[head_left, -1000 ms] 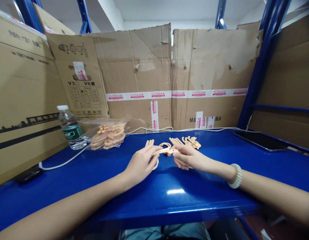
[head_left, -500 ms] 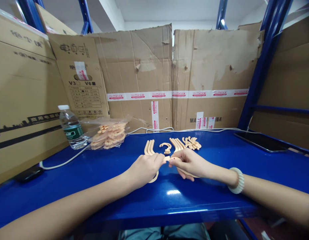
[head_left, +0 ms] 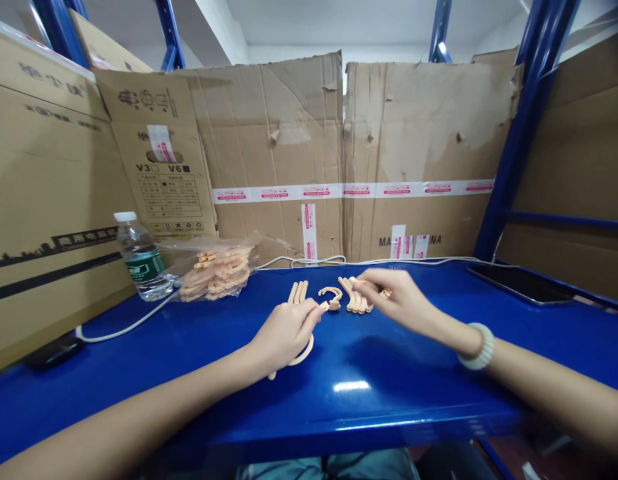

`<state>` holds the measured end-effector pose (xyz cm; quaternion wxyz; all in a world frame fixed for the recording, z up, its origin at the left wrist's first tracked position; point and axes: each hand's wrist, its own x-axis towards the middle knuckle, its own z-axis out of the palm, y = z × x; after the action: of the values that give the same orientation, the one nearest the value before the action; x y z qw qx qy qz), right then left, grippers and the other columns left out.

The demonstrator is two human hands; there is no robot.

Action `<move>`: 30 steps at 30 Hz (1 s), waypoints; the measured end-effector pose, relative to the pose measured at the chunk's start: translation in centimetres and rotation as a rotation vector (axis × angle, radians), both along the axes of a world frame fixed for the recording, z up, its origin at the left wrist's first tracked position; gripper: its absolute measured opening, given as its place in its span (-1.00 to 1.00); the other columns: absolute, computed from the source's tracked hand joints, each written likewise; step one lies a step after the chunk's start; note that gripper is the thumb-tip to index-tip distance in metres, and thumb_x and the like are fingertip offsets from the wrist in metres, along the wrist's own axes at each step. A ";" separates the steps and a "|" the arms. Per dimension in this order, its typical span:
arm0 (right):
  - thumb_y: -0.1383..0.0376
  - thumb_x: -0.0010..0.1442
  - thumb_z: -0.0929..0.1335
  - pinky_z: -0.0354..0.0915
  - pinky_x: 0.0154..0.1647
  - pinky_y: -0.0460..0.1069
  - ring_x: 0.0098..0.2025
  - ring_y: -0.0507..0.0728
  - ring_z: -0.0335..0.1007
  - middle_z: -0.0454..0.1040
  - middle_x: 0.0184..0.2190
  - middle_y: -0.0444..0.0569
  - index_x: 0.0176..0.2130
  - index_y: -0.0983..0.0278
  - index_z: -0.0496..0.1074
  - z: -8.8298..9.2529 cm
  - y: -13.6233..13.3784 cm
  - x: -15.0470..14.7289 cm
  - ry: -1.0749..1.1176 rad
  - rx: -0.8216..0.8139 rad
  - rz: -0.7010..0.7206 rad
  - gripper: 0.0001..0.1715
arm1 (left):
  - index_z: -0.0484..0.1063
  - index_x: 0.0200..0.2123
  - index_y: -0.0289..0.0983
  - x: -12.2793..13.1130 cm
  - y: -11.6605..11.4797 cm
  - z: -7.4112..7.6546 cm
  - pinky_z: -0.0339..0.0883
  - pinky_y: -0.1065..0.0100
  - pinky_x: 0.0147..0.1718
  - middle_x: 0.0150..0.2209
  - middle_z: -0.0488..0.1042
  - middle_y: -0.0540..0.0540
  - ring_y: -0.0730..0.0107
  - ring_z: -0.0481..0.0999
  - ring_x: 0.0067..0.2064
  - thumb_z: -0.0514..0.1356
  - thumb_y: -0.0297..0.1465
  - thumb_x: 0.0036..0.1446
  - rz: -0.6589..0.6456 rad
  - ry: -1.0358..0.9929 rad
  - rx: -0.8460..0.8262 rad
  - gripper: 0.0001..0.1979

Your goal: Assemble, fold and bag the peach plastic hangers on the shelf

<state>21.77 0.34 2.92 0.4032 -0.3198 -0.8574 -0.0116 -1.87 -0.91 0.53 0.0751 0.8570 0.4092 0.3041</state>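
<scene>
My left hand (head_left: 289, 331) is closed on a beige hanger piece (head_left: 303, 352). Below the fingers its curved part shows, a small end sticks out past the fingertips, and the rest is hidden in the palm. My right hand (head_left: 396, 295) hovers over a row of curved beige hanger arms (head_left: 357, 305), its bent fingertips pinched at their upper ends. Whatever lies in that pinch is hidden. Between the hands lies a beige hanger hook (head_left: 331, 295). More straight-ended arms (head_left: 299, 291) lie just beyond my left hand. A pile of small hooks is mostly covered by my right hand.
A clear plastic bag (head_left: 216, 270) of similar beige parts lies at the back left, beside a water bottle (head_left: 143, 260). A white cable (head_left: 133, 327) runs to a black object (head_left: 56, 351). At the right lies a dark tablet (head_left: 521, 283). Cardboard sheets (head_left: 279, 153) wall the blue table.
My right hand has left the piece beside my left hand and moved up over the row of arms. My left hand has drawn slightly left, still holding its piece.
</scene>
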 end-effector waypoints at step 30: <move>0.47 0.20 0.19 0.39 -0.15 0.06 -0.10 0.18 0.37 0.45 -0.13 0.09 -0.04 0.20 0.45 -0.4 8.0 6.5 -0.309 -0.081 0.117 -0.57 | 0.29 -0.15 -0.28 -0.8 3.5 1.4 0.48 0.29 -0.22 -0.24 0.53 -0.15 0.28 0.58 -0.25 0.37 -0.29 -0.02 0.011 -0.894 -1.018 -0.58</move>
<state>28.29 8.33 2.50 0.2535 -0.2800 -0.9259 -0.0024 -2.65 2.60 1.90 0.6296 0.5046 0.4355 0.3991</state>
